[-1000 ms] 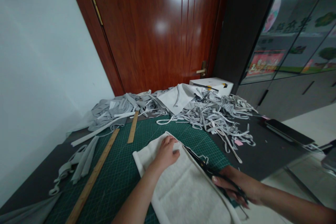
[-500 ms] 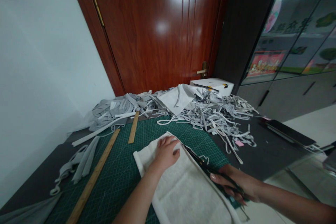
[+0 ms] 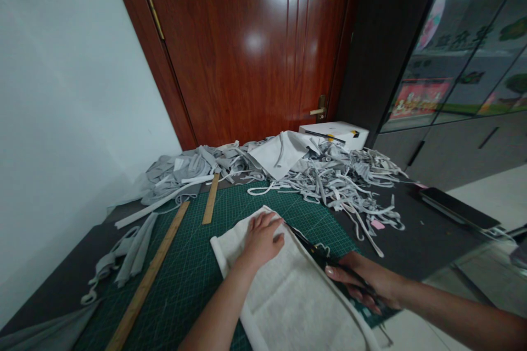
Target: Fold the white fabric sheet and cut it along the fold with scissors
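A cream-white piece of cloth (image 3: 296, 296) lies on the green cutting mat (image 3: 181, 263), its near end running out of view. My left hand (image 3: 263, 238) rests palm down near the cloth's far end, fingers stretched out over it. In my right hand (image 3: 366, 279) is a pair of black scissors (image 3: 317, 253), gripped by the handles. The blades lie along the cloth's right edge, their tips close to my left fingertips. A thin pale strip (image 3: 323, 247) curls on the mat just right of the blades.
A long wooden ruler (image 3: 150, 274) and a shorter wooden piece (image 3: 211, 199) lie left of the cloth. Grey and white fabric scraps (image 3: 329, 175) heap along the back, with a white box (image 3: 349, 135) behind. A dark flat device (image 3: 461, 208) sits at the table's right edge.
My right hand and the scissors have moved slightly forward and left along the cloth's edge, and the fingers have drawn closer together. My left hand stays in place on the cloth.
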`<state>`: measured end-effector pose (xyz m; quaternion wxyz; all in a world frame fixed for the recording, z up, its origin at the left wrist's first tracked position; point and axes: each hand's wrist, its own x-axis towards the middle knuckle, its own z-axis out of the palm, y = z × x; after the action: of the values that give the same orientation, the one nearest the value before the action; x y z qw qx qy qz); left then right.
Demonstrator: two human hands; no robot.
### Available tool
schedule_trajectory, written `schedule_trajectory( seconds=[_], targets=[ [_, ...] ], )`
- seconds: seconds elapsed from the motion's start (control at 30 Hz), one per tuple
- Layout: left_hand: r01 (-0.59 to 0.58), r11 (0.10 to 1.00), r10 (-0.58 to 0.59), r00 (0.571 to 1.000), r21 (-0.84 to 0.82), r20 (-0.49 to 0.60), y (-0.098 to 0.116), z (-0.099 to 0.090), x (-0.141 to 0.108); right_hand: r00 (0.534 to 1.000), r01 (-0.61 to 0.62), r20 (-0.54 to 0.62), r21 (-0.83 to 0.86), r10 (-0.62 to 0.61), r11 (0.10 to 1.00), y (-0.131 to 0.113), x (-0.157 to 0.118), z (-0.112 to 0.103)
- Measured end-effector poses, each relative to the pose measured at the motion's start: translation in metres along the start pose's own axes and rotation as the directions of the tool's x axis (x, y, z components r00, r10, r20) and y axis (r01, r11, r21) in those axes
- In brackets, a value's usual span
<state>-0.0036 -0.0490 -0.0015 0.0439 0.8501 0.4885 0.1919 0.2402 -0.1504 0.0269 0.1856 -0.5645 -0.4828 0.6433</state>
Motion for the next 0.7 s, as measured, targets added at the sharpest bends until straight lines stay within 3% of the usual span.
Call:
schedule_trajectory(
  seconds=[0.33,0.7],
  targets=[
    [0.012,1.0,-0.012,1.0,-0.02,-0.012,-0.0003,0.0,0.0005,1.0,0.024,0.001,-0.066,-0.024,0.998,0.003,0.0007,0.0017],
    [0.033,0.999,-0.033,0.999,0.008,0.025,0.0001,-0.0015,0.0021,1.0,-0.004,0.009,0.004,0.004,1.0,0.0035,-0.0003,-0.0004]
  ],
)
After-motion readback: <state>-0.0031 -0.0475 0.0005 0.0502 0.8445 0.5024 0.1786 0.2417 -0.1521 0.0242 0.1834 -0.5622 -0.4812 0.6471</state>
